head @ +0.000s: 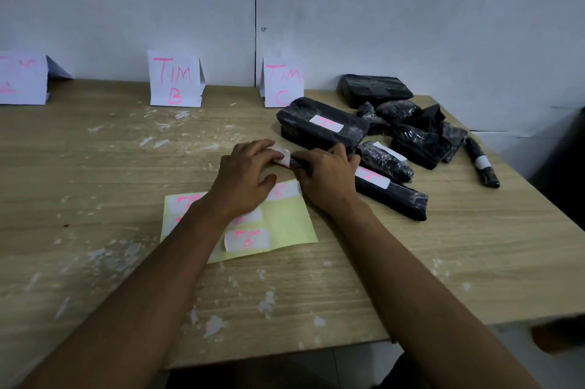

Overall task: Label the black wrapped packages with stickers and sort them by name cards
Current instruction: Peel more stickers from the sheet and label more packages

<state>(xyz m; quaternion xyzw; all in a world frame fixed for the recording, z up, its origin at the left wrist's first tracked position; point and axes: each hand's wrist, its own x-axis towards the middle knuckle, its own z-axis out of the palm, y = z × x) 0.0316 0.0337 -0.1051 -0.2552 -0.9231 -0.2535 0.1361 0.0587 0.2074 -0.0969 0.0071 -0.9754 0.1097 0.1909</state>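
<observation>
The left hand (250,173) pinches a white sticker (284,158) against the near end of a long black package (386,190) — its long axis runs away rightward. The right hand (326,179) grips that end, steadying it above the sticker sheet (291,224).

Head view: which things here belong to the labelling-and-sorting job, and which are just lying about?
In the job:
left hand
right hand
sticker on small package
sticker sheet
black packages
name cards

Lying about:
white flecks on table
</observation>
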